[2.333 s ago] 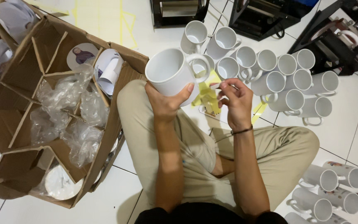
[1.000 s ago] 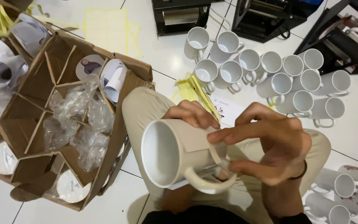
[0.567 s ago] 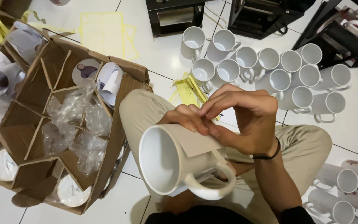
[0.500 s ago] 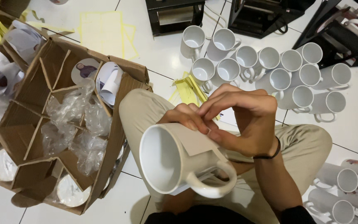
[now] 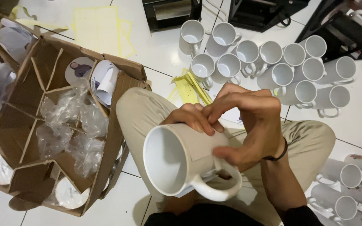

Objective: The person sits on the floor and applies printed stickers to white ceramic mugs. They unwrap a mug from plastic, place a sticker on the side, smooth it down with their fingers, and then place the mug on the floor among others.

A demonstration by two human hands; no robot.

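White floor tiles [image 5: 156,50] carry a divided cardboard box [image 5: 42,125] at left. Over the lap, a white ceramic mug [image 5: 181,161] lies tilted, mouth toward the camera, handle lowermost. Left hand [image 5: 191,119] grips its far side; right hand [image 5: 252,123] pinches paper against its wall.

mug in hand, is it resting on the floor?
No. The white mug is held up over the person's lap by the left hand and right hand, clear of the tiled floor.

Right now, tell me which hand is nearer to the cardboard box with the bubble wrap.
Left. The left hand rests on the white mug over the lap, on the side facing the cardboard box. The right hand holds the mug's far side, farther from the box.
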